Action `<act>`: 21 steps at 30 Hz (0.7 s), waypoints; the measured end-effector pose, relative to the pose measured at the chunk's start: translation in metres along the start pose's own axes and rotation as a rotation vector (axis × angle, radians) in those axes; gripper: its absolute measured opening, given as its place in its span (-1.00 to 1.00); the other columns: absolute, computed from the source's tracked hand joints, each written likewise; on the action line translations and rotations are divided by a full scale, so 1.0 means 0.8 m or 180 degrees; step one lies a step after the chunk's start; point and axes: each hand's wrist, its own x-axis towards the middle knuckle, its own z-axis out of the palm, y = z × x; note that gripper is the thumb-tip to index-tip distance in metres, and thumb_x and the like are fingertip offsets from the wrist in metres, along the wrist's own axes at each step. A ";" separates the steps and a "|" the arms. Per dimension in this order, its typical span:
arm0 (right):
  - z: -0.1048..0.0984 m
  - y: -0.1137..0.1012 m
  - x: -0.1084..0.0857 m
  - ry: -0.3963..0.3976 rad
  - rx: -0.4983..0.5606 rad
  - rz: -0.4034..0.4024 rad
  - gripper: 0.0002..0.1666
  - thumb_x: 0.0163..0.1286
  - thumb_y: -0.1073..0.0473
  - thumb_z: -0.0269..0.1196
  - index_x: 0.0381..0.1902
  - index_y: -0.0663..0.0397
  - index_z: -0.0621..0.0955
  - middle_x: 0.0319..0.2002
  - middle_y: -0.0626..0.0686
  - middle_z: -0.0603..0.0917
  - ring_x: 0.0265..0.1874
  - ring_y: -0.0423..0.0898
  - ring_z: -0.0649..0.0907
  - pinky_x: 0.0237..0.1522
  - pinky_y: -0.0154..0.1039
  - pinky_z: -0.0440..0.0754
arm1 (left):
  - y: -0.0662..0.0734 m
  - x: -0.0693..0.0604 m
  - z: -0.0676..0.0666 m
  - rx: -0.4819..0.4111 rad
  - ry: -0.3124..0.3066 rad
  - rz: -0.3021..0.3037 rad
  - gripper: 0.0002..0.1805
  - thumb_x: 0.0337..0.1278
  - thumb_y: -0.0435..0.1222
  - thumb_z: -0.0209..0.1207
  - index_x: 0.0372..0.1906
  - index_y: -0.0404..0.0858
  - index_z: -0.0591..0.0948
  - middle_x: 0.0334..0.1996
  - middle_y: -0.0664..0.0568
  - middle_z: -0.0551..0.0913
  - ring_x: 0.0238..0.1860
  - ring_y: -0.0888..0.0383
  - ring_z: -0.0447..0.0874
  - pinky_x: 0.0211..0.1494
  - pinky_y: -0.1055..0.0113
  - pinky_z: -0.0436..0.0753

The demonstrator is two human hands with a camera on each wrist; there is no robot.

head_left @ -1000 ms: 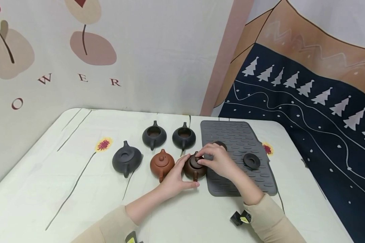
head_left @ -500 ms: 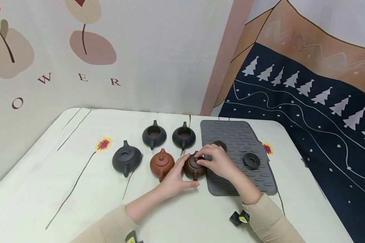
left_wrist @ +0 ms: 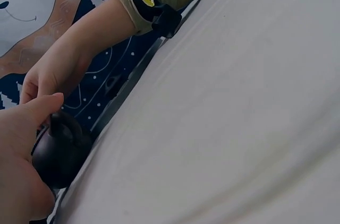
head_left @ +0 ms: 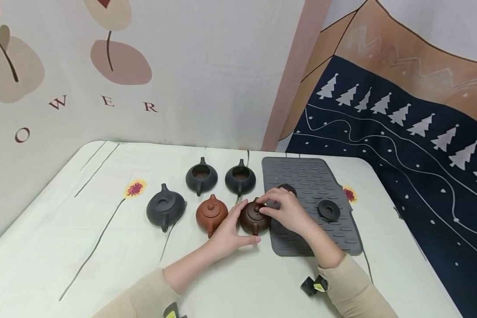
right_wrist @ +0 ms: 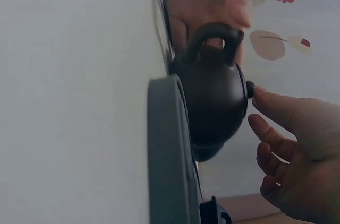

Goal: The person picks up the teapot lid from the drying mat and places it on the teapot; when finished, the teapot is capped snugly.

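A dark brown teapot (head_left: 249, 223) stands beside the left edge of the grey mat, its lid (head_left: 256, 213) sitting on top. My left hand (head_left: 229, 234) rests against its left side, fingers extended along the body and thumb stretched out in front near the handle. My right hand (head_left: 288, 212) reaches over from the right and pinches the lid's knob (right_wrist: 251, 89) between thumb and forefinger. The teapot's curved handle (right_wrist: 212, 35) points toward me. In the left wrist view the teapot (left_wrist: 59, 155) is partly hidden by the left thumb.
Left of the left hand is a reddish teapot (head_left: 206, 216) with its lid on. A black teapot (head_left: 159, 213) stands farther left. Two open black teapots (head_left: 192, 180) (head_left: 232, 182) stand behind. The grey mat (head_left: 302, 176) bears a dark lid (head_left: 328, 211) and another dark round piece (head_left: 288, 189).
The lid has settled level on the brown teapot, and its knob shows more clearly. The right thumb has shifted slightly right. The left hand stays nearly still.
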 end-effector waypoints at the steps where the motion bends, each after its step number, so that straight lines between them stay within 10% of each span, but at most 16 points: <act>1: -0.002 0.001 0.000 0.0035 0.0008 0.0007 -0.76 0.21 0.18 0.39 -0.13 -0.02 0.72 -0.17 -0.12 0.65 -0.19 0.00 0.52 -0.11 -0.01 0.42 | 0.001 0.000 0.000 -0.0011 0.0008 0.0002 0.07 -0.09 -0.18 0.46 0.49 -0.21 0.08 0.46 -0.07 0.09 0.44 0.00 0.03 0.36 -0.03 0.20; 21: -0.045 0.045 -0.004 0.0759 -0.0048 0.0482 -0.72 0.24 0.21 0.36 -0.07 0.10 0.69 -0.12 0.03 0.65 -0.26 0.01 0.49 -0.33 -0.12 0.44 | 0.044 -0.009 -0.022 -0.0058 0.0266 0.0198 0.03 -0.12 -0.20 0.48 0.48 0.08 0.15 0.44 0.13 0.11 0.41 -0.08 0.12 0.33 -0.06 0.24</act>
